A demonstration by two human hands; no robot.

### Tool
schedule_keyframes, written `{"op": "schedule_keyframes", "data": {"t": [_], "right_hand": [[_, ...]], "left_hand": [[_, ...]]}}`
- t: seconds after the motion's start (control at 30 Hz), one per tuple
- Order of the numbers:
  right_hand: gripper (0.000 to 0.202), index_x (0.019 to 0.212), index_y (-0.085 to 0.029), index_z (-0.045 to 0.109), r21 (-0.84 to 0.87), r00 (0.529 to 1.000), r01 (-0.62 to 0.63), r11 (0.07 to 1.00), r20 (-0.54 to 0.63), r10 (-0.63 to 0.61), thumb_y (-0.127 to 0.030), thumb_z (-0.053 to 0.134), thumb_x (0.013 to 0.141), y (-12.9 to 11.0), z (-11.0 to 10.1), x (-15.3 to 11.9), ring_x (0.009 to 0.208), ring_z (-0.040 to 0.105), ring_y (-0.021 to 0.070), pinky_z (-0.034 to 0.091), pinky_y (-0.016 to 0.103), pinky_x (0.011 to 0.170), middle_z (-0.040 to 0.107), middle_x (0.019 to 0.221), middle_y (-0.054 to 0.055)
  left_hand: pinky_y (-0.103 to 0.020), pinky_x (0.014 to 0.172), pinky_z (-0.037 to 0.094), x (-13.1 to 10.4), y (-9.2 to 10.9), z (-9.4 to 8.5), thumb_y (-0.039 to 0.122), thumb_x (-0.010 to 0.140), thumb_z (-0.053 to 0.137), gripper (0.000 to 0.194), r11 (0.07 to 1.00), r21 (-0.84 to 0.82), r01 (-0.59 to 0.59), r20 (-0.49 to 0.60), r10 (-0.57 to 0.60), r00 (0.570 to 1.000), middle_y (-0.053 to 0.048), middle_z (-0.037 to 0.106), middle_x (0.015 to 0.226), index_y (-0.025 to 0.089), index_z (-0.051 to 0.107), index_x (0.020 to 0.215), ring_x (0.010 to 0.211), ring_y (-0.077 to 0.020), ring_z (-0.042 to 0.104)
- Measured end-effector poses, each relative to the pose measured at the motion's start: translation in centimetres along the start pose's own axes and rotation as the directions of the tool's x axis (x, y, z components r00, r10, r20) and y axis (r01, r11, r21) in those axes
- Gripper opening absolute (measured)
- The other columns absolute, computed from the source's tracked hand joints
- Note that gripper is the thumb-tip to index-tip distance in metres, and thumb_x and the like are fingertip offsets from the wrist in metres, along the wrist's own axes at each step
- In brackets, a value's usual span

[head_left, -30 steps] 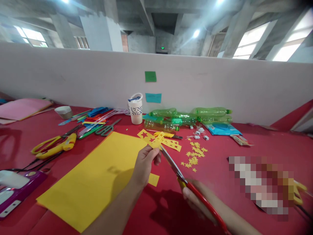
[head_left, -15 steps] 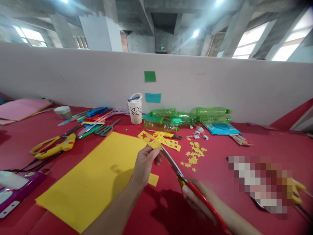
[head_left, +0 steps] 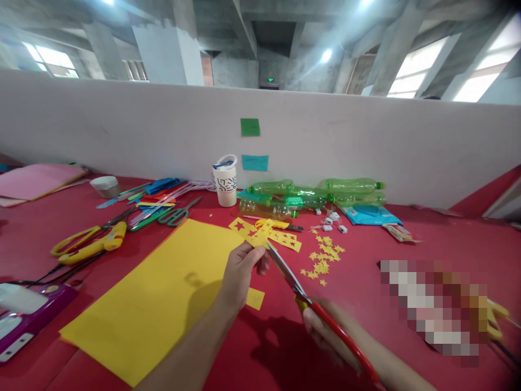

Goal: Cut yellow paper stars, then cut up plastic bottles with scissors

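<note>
My left hand [head_left: 240,274] is closed in a pinch on a small piece of yellow paper [head_left: 261,243], its far side overlapping the cut-out strips behind. My right hand [head_left: 325,328] is wrapped round red-handled scissors [head_left: 291,277]. Their blades look nearly closed, and the tips meet the yellow paper beside my left thumb. Beyond the hands lie yellow strips with star-shaped holes [head_left: 287,239]. To their right is a loose pile of small yellow stars [head_left: 321,266]. A yellow paper square [head_left: 255,299] rests partly behind my left wrist, and large yellow sheets [head_left: 142,304] lie under my left forearm.
Green plastic bottles [head_left: 352,185] lie along the white partition [head_left: 122,130], near a white cup [head_left: 225,184]. At left are green scissors [head_left: 175,216], a yellow glue gun [head_left: 97,244] and a purple power strip [head_left: 49,304]. A blue packet [head_left: 372,215] sits at right.
</note>
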State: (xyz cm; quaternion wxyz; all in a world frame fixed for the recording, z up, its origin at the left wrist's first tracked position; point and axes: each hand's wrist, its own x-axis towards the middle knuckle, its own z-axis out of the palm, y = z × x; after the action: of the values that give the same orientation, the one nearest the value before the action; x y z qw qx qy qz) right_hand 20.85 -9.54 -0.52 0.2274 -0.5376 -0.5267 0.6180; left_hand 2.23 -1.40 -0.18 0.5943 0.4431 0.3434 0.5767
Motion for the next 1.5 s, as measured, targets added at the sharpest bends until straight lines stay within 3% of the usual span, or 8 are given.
{"op": "schedule_keyframes", "data": {"t": [0.23, 0.6, 1.07, 1.5], "right_hand": [[0.059, 0.068, -0.02, 0.038, -0.03, 1.0, 0.006, 1.0, 0.015, -0.006, -0.079, 0.042, 0.068, -0.7, -0.1, -0.4, 0.04, 0.028, 0.0045, 0.023, 0.016, 0.035, 0.031, 0.05, -0.009], [0.054, 0.065, -0.02, 0.037, -0.151, 0.994, 0.108, 0.983, 0.03, -0.105, -0.072, 0.036, 0.078, -1.2, -0.3, -0.5, 0.036, 0.029, 0.0038, 0.022, 0.019, 0.036, 0.034, 0.048, -0.008], [0.055, 0.064, -0.021, 0.036, -0.155, 0.998, 0.057, 0.986, -0.018, -0.06, -0.075, 0.041, 0.074, -1.1, -0.1, -0.6, 0.037, 0.027, 0.0037, 0.021, 0.017, 0.033, 0.033, 0.049, -0.009], [0.052, 0.065, -0.02, 0.036, -0.18, 0.998, 0.063, 0.982, 0.01, -0.062, -0.069, 0.041, 0.079, -1.1, -0.4, -0.5, 0.039, 0.03, 0.0041, 0.023, 0.017, 0.036, 0.034, 0.051, -0.008]], "left_hand": [[-0.022, 0.048, 0.036, 0.0, 0.0, 0.0, 0.022, 0.077, 0.057, 0.019, 1.0, -0.009, 0.009, -0.007, -0.009, 1.0, 0.001, 0.056, 0.052, 0.014, 0.056, 0.059, 0.048, -0.0087, 0.048], [-0.022, 0.049, 0.036, 0.0, 0.2, -0.1, 0.023, 0.077, 0.056, 0.021, 1.0, 0.015, 0.025, 0.0, -0.025, 1.0, 0.001, 0.055, 0.05, 0.014, 0.057, 0.059, 0.046, -0.008, 0.047], [-0.022, 0.048, 0.036, 0.0, 0.3, -0.2, 0.022, 0.077, 0.055, 0.021, 1.0, 0.007, 0.022, 0.001, -0.022, 1.0, 0.002, 0.055, 0.049, 0.014, 0.056, 0.058, 0.045, -0.0076, 0.047], [-0.022, 0.047, 0.036, 0.0, 0.5, 0.0, 0.024, 0.074, 0.057, 0.02, 0.999, 0.014, 0.05, -0.019, -0.049, 0.999, 0.001, 0.055, 0.047, 0.014, 0.056, 0.056, 0.044, -0.0083, 0.047]]}}
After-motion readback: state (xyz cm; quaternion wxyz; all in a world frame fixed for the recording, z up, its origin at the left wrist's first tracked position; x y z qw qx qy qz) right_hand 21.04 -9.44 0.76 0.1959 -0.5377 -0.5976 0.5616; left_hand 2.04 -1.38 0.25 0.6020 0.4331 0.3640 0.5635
